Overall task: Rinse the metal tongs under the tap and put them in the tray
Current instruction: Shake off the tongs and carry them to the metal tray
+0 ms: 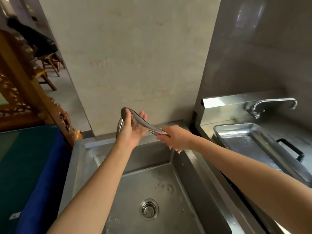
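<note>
Rinsing looks to be the step in hand, though no stream of water shows and I cannot tell whether any is running. The metal tongs point(143, 124) are held up over the back edge of the steel sink point(162, 179), slanting from upper left to lower right. The left hand point(132, 133) cradles the perforated, spoon-shaped head, thumb pressed across it and fingers behind, while the right hand point(175, 138) is closed round the handle end. A curved metal piece point(119, 127) beside the left hand may be a spout or the tongs' other arm — the view is too poor to say. Once rinsed, the next move calls for the right hand to carry the tongs rightward, across the divider, and lay them flat in the steel tray point(236, 144), which sits well apart under a second tap point(271, 103). The basin is wet and speckled around its drain point(149, 209). Behind stands a plain beige wall point(135, 56); to the left, a blue-edged surface point(38, 166), carved wooden furniture point(18, 85) and wooden chairs point(49, 68).
</note>
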